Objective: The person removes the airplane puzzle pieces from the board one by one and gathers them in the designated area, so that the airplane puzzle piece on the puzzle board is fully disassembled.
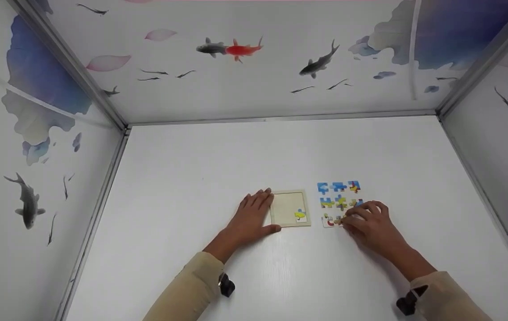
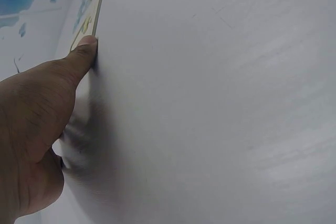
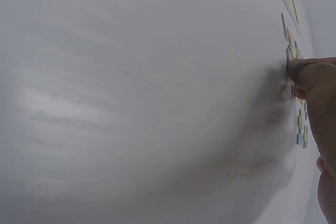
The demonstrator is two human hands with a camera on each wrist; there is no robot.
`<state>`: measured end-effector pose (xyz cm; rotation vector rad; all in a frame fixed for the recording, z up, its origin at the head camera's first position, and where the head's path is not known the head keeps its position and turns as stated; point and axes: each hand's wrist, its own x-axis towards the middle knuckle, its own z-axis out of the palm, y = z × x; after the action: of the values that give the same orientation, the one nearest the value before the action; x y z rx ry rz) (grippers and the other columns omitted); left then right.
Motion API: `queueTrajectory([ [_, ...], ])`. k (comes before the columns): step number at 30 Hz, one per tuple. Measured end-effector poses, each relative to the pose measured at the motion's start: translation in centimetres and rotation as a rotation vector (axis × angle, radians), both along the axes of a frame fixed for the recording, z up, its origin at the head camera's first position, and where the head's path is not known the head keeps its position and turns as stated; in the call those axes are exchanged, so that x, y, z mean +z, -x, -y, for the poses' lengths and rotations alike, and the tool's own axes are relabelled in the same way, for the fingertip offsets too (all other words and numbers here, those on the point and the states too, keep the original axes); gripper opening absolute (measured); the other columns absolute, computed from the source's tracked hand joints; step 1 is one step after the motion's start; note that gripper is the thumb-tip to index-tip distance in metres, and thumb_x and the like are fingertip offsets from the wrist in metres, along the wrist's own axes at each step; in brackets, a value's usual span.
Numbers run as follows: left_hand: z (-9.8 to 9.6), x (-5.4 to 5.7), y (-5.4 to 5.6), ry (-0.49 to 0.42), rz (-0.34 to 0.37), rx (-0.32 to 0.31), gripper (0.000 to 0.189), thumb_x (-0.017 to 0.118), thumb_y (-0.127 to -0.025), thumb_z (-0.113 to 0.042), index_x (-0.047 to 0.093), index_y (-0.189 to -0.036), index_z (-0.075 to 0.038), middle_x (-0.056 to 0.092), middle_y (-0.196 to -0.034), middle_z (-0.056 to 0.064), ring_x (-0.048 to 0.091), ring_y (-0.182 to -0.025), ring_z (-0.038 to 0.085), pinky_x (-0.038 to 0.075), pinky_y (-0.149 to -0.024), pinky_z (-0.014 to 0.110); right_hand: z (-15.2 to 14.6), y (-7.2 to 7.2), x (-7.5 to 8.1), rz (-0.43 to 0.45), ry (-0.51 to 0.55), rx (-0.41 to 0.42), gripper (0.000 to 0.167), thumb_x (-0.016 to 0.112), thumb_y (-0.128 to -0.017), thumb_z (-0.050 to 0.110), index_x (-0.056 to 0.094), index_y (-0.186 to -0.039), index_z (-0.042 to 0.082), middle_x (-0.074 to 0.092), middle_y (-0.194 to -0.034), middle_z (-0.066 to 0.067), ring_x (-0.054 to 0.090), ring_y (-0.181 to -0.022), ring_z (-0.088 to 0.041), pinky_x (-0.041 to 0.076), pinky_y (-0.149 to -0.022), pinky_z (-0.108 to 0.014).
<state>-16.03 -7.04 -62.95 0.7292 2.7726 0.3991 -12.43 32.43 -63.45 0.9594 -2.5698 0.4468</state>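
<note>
A square wooden puzzle tray (image 1: 287, 226) lies flat on the table, with one yellow, blue and white piece (image 1: 300, 216) in its lower right corner. My left hand (image 1: 253, 213) rests at the tray's left side, fingers straight and thumb by the lower edge. In the left wrist view the thumb (image 2: 84, 48) touches the tray's edge (image 2: 97, 14). Right of the tray, loose jigsaw pieces (image 1: 338, 187) lie in rows. Over the bottom row, my right hand (image 1: 372, 227) has bent fingers and pinches a puzzle piece (image 1: 338, 220), partly hidden by the fingertips.
The white table (image 1: 200, 165) is enclosed by a back wall (image 1: 262, 93) and side walls printed with fish and leaves. Metal strips run along the table's edges. A black wrist device (image 1: 226, 285) is on the left sleeve, another (image 1: 407, 304) on the right.
</note>
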Motion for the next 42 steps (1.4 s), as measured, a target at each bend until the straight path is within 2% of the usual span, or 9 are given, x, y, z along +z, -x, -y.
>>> queueTrajectory([
  [6,-0.01,0.00,-0.06,-0.012,-0.009,-0.001,0.102,0.057,-0.104,-0.074,0.023,-0.177,-0.012,0.017,-0.185,0.004,0.015,-0.170,0.026,0.016,-0.136,0.052,-0.05,0.04,-0.04,0.010,0.013,0.003,0.031,0.097,-0.081,0.006,0.085,-0.108,0.018,0.076,-0.109,-0.006,0.062,-0.103,-0.033,0.044,-0.096,-0.069],
  [14,0.10,0.34,-0.11,-0.011,0.015,-0.009,0.101,0.058,-0.105,-0.071,0.020,-0.177,-0.011,0.016,-0.185,0.004,0.014,-0.171,0.026,0.016,-0.136,0.051,0.20,-0.01,0.04,-0.005,0.040,0.022,0.031,0.097,-0.080,0.003,0.084,-0.104,0.018,0.075,-0.106,-0.005,0.061,-0.099,-0.031,0.047,-0.092,-0.068],
  [36,0.08,0.02,0.02,0.004,0.001,-0.010,0.102,0.057,-0.105,-0.073,0.020,-0.178,-0.012,0.015,-0.185,0.004,0.014,-0.171,0.026,0.016,-0.136,0.051,0.30,-0.10,0.34,0.060,0.025,-0.002,0.025,0.096,-0.082,0.004,0.086,-0.101,0.017,0.076,-0.107,-0.007,0.061,-0.104,-0.034,0.045,-0.095,-0.065],
  [42,0.22,0.18,-0.05,-0.018,0.007,-0.016,0.102,0.054,-0.106,-0.074,0.019,-0.178,-0.011,0.016,-0.185,0.004,0.014,-0.171,0.026,0.016,-0.136,0.052,0.55,-0.18,0.59,0.096,-0.007,-0.035,0.025,0.095,-0.083,0.003,0.087,-0.102,0.018,0.075,-0.107,-0.006,0.062,-0.109,-0.034,0.044,-0.098,-0.065],
])
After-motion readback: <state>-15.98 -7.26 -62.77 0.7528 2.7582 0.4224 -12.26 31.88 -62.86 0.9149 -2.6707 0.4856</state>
